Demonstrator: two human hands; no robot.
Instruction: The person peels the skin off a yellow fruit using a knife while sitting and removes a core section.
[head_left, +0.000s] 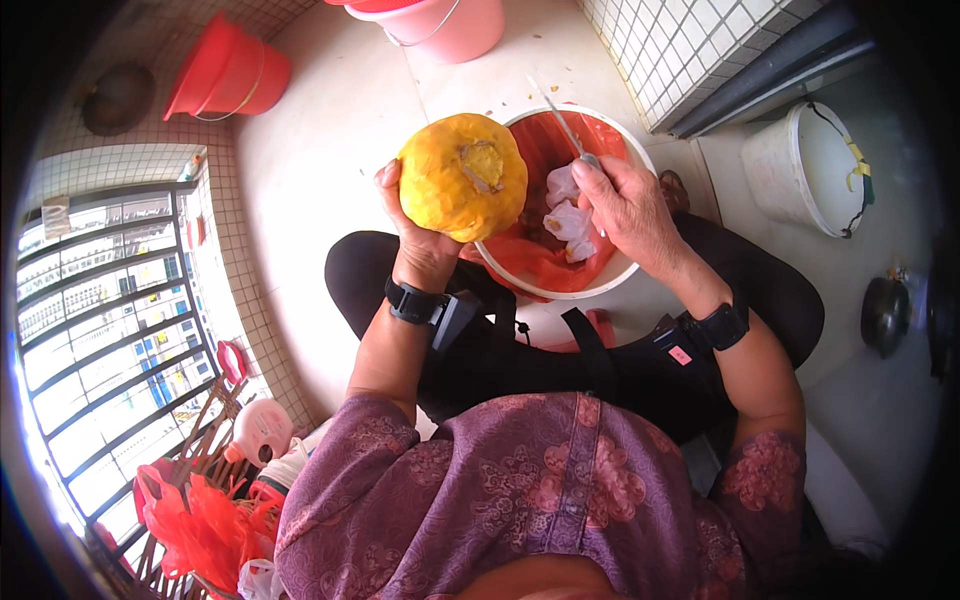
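A yellow-orange peeled pumpkin (450, 196) rests on my left hand (420, 232), gripped from its left side and below. A greyish patch of rind rings the round scar facing up. My right hand (630, 206) is closed around the handle of a knife (564, 124), whose thin blade points up and away from me, apart from the pumpkin. Below both hands stands a white round bin (646, 154) lined with a red plastic bag (525, 259). Crumpled whitish plastic or tissue (568, 223) lies inside it.
Beyond are a pink bucket (457, 34) and a red bucket (236, 75). A white bucket (780, 169) stands to the right, near a dark rounded pot (885, 315). Red plastic bags (199, 525) and a pink bottle (261, 429) sit by the window bars at left. Small scraps dot the floor.
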